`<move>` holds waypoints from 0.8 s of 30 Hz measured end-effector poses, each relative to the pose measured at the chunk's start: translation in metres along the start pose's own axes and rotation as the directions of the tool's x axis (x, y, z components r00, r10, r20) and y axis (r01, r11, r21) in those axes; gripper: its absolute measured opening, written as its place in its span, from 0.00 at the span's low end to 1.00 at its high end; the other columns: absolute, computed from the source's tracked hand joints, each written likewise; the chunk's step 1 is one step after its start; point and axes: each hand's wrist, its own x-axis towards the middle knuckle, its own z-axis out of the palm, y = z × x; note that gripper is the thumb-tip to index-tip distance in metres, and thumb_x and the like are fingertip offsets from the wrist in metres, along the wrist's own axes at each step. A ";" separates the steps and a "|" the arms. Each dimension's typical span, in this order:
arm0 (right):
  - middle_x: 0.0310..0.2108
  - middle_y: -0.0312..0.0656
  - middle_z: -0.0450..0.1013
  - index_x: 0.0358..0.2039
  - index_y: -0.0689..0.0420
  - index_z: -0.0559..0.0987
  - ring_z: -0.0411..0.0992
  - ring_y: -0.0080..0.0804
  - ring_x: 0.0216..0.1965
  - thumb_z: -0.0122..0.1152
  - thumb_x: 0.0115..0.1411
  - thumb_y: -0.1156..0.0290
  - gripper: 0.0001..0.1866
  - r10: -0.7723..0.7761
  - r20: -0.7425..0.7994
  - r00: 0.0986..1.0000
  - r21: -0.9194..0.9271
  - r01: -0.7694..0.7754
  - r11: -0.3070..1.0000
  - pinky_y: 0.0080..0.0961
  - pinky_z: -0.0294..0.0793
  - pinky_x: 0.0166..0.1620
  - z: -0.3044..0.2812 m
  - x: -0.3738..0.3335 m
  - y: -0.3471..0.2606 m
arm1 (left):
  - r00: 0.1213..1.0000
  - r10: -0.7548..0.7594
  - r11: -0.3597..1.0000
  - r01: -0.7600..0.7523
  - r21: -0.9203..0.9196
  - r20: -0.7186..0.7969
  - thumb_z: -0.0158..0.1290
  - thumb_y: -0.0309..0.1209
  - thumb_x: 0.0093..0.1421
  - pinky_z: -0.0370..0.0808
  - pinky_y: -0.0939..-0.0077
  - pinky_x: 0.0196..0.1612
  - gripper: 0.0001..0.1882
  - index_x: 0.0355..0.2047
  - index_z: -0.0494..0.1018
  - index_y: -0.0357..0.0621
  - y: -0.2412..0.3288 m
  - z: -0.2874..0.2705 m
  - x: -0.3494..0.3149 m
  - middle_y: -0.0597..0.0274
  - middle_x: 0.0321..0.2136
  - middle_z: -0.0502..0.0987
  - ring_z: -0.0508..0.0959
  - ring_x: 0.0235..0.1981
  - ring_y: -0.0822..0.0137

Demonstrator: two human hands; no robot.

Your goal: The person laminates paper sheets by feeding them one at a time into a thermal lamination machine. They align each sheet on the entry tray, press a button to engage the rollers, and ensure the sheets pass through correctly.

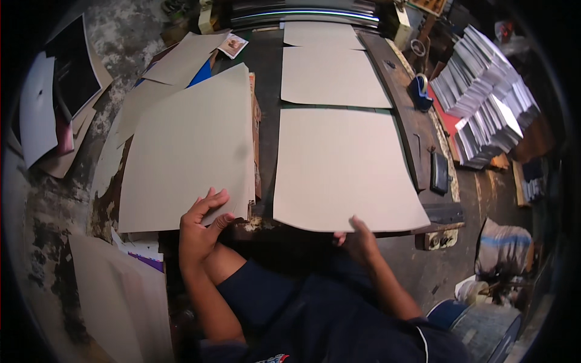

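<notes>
My right hand (361, 240) grips the near edge of a greyish-beige cardboard sheet (345, 169), thumb on top and fingers beneath. Beyond it two more beige sheets, a middle one (333, 75) and a far one (321, 35), lie in a row up to a machine's metal roller (305, 18). To the left, my left hand (206, 221) rests at the near edge of a stack of similar cardboard sheets (181, 145). Its fingers are apart and bent a little, and it holds nothing that I can see.
Right of the sheets runs a dark guide bar (402, 115), with a blue tape dispenser (419, 92) and a black oblong case (439, 173) beyond. Bundles of paper (478, 91) are piled at the far right. Another pale sheet (121, 296) leans at lower left, beside a drum (484, 330) at lower right.
</notes>
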 end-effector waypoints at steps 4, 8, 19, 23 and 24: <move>0.33 0.53 0.75 0.49 0.60 0.66 0.72 0.36 0.30 0.49 0.67 0.48 0.26 0.003 -0.038 0.999 0.033 -0.001 0.999 0.40 0.76 0.42 0.004 0.026 -0.023 | 0.999 -0.035 0.997 0.036 -0.073 0.009 0.59 0.44 0.61 0.52 0.57 0.68 0.23 0.47 0.78 0.36 0.003 0.000 0.006 0.53 0.45 0.81 0.72 0.59 0.59; 0.33 0.51 0.75 0.48 0.60 0.66 0.72 0.35 0.30 0.46 0.69 0.49 0.24 -0.130 -0.109 0.985 0.010 0.132 0.991 0.42 0.77 0.41 0.024 0.042 -0.036 | 0.969 -0.201 0.978 0.190 -0.091 -0.141 0.49 0.44 0.69 0.60 0.70 0.63 0.25 0.50 0.75 0.30 0.004 0.006 0.005 0.50 0.43 0.81 0.75 0.50 0.65; 0.49 0.45 0.70 0.66 0.46 0.55 0.71 0.34 0.38 0.47 0.69 0.57 0.28 -0.293 -0.238 0.926 0.030 0.308 0.951 0.42 0.78 0.41 0.050 0.047 -0.031 | 0.701 -0.280 0.895 -0.056 -0.442 -0.656 0.46 0.42 0.70 0.67 0.67 0.58 0.26 0.49 0.71 0.24 0.035 0.022 0.003 0.50 0.50 0.75 0.73 0.51 0.62; 0.49 0.44 0.71 0.68 0.51 0.55 0.72 0.31 0.36 0.49 0.68 0.54 0.32 -0.211 -0.120 0.970 0.049 0.218 0.975 0.41 0.78 0.41 0.050 0.031 -0.040 | 0.856 0.077 0.991 -0.123 -0.055 -0.512 0.44 0.41 0.70 0.59 0.62 0.65 0.21 0.37 0.78 0.34 0.037 0.037 -0.011 0.56 0.33 0.82 0.78 0.38 0.63; 0.48 0.44 0.72 0.67 0.53 0.56 0.73 0.30 0.36 0.49 0.67 0.54 0.33 -0.211 0.025 0.977 0.038 0.210 0.977 0.40 0.79 0.41 0.055 0.028 -0.047 | 0.882 0.147 0.988 -0.155 0.018 -0.449 0.45 0.41 0.70 0.53 0.54 0.67 0.20 0.30 0.79 0.39 0.042 0.039 -0.014 0.58 0.27 0.83 0.80 0.36 0.62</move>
